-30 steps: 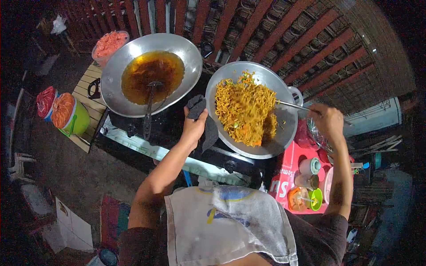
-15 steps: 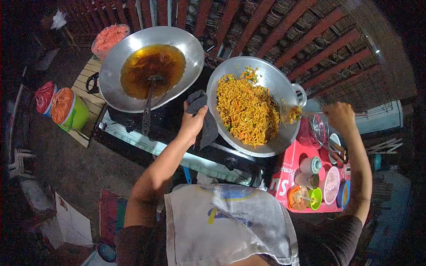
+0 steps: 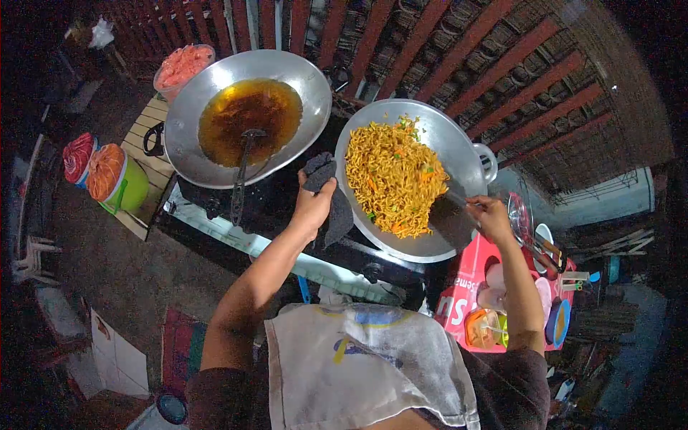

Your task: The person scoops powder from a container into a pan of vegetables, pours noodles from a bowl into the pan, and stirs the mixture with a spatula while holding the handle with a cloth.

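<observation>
Fried noodles (image 3: 394, 179) with bits of carrot and greens are heaped in the left part of a metal wok (image 3: 464, 161). My left hand (image 3: 314, 208) is closed on a dark folded cloth (image 3: 337, 222) at the wok's left rim; whether the cloth grips a wok handle is hidden. Over the wok's right side, my right hand (image 3: 491, 217) is wrapped round the handle of a metal spatula (image 3: 457, 198). Its blade reaches the right edge of the noodles and is mostly hidden there.
Left of the noodles, a second wok (image 3: 188, 136) holds brown oil (image 3: 247, 118) and a ladle-like turner (image 3: 242, 172). Both stand on a black stove (image 3: 269, 211). Cups and bowls crowd a red table (image 3: 462, 276) at right. A slatted fence (image 3: 373, 46) rises behind.
My right hand has swung left and inward, bringing the spatula from the wok's right side, where it carried some noodles, into the heap. My left hand stays at the rim with the cloth.
</observation>
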A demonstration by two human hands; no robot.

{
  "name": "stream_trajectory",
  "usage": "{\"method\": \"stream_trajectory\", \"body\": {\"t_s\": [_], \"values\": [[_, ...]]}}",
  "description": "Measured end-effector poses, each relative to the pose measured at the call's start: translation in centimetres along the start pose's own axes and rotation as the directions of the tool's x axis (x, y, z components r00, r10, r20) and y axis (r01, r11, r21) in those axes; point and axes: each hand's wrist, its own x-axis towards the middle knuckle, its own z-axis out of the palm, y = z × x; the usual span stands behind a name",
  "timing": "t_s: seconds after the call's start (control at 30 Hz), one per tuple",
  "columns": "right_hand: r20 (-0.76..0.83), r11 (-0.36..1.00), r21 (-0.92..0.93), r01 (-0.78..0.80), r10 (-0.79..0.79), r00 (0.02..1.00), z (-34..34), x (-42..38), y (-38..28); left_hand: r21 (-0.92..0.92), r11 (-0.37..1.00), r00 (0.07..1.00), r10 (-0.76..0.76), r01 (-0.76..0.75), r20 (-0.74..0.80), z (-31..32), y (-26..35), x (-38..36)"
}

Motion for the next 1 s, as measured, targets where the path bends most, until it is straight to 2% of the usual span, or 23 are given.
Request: {"method": "stream_trajectory", "body": {"t_s": [0.03,0.07,0.13,0.17,0.2,0.27,0.3,0.33,0.4,0.43,0.47,0.5,0.53,0.57,0.63,0.67,0.73,0.77,0.8,0.87,0.9,0.97,1.0], "values": [[0.028,0.991,0.087,-0.105,0.103,0.994,-1.4,-0.8,-1.3,-0.005,1.0,1.0,0.017,-0.017,-0.004,0.0,-0.1,0.0],[0.025,0.991,0.084,-0.107,0.105,0.994,-2.5,-1.4,-2.0,-0.01,0.999,0.999,0.034,-0.034,-0.008,0.1,-0.2,0.1],[-0.118,0.994,-0.029,0.101,-0.104,0.988,-4.2,-2.2,-2.1,-0.007,1.0,0.999,-0.027,0.027,0.018,-0.4,-0.6,0.5],[-0.091,0.992,-0.047,0.12,-0.124,0.988,-5.1,-2.0,-1.2,0.001,0.996,0.995,-0.088,0.088,0.04,-0.6,-0.9,0.8],[-0.092,0.992,-0.051,0.117,-0.121,0.988,-5.8,-2.6,-3.1,-0.001,0.996,0.995,-0.09,0.09,0.043,-0.6,-1.2,0.9],[-0.165,0.947,-0.32,0.014,-0.07,0.984,-8.2,-4.5,-7.7,0.048,0.998,0.997,0.041,-0.044,0.06,-0.8,-1.6,1.2],[-0.226,0.912,-0.411,0.003,-0.105,0.968,-8.8,-5.1,-9.0,0.045,0.998,0.997,0.04,-0.042,0.061,-0.7,-1.4,1.1],[-0.225,0.91,-0.415,0.001,-0.104,0.969,-9.1,-5.7,-10.2,0.027,0.999,0.998,0.027,-0.028,0.059,-0.6,-0.9,0.9],[-0.281,0.787,-0.614,0.062,-0.292,0.914,-9.5,-6.7,-12.5,0.005,1.0,0.998,0.011,-0.012,0.056,-0.7,-0.1,0.5],[-0.271,0.706,-0.708,0.033,-0.314,0.91,-9.8,-7.0,-14.1,0.027,1.0,0.998,-0.015,0.013,0.067,-0.8,0.4,0.4],[-0.268,0.703,-0.71,0.033,-0.313,0.911,-9.9,-6.9,-14.3,0.05,0.998,0.996,-0.045,0.041,0.077,-0.8,0.5,0.3],[-0.212,0.625,-0.775,0.095,-0.399,0.892,-9.9,-6.9,-14.3,0.051,0.998,0.995,-0.053,0.049,0.079,-0.9,0.3,0.0],[-0.152,0.535,-0.831,0.153,-0.483,0.863,-10.2,-6.6,-14.4,0.071,0.997,0.997,-0.001,-0.005,0.082,-1.0,0.3,0.1],[-0.151,0.531,-0.833,0.153,-0.486,0.861,-10.6,-6.3,-14.7,0.088,0.994,0.995,0.053,-0.061,0.083,-0.9,0.3,0.3],[-0.11,0.437,-0.89,0.128,-0.479,0.871,-11.3,-6.2,-15.1,0.083,0.995,0.996,0.055,-0.062,0.077,-1.0,-0.2,0.4],[-0.11,0.438,-0.89,0.129,-0.479,0.871,-11.7,-6.2,-15.3,0.082,0.994,0.995,0.065,-0.071,0.073,-1.0,-0.2,0.5],[-0.057,0.45,-0.89,0.077,-0.277,0.959,-12.3,-5.8,-15.4,0.079,0.995,0.996,0.049,-0.055,0.069,-1.0,-0.1,0.4],[-0.026,0.385,-0.922,0.04,-0.164,0.986,-12.7,-5.1,-14.7,0.077,0.996,0.997,0.035,-0.04,0.067,-0.9,0.0,0.3],[-0.025,0.389,-0.92,0.04,-0.161,0.987,-13.2,-4.5,-13.4,0.082,0.996,0.997,0.033,-0.039,0.067,-0.9,0.2,0.3],[0.07,0.328,-0.939,0.101,-0.105,0.992,-12.9,-3.4,-10.4,0.069,0.998,0.998,0.009,-0.013,0.064,-0.8,0.4,0.2],[0.072,0.333,-0.937,0.103,-0.104,0.992,-11.9,-3.2,-9.7,0.075,0.997,0.998,0.008,-0.012,0.063,-0.7,0.2,0.2],[0.279,0.69,-0.687,0.225,-0.035,0.96,-9.0,-2.9,-8.3,0.136,0.988,0.995,0.064,-0.075,0.08,-0.9,-0.2,0.6],[0.303,0.794,-0.556,0.246,-0.082,0.949,-5.9,-1.9,-5.4,0.138,0.987,0.995,0.067,-0.077,0.078,-0.9,-0.1,0.6]]}}
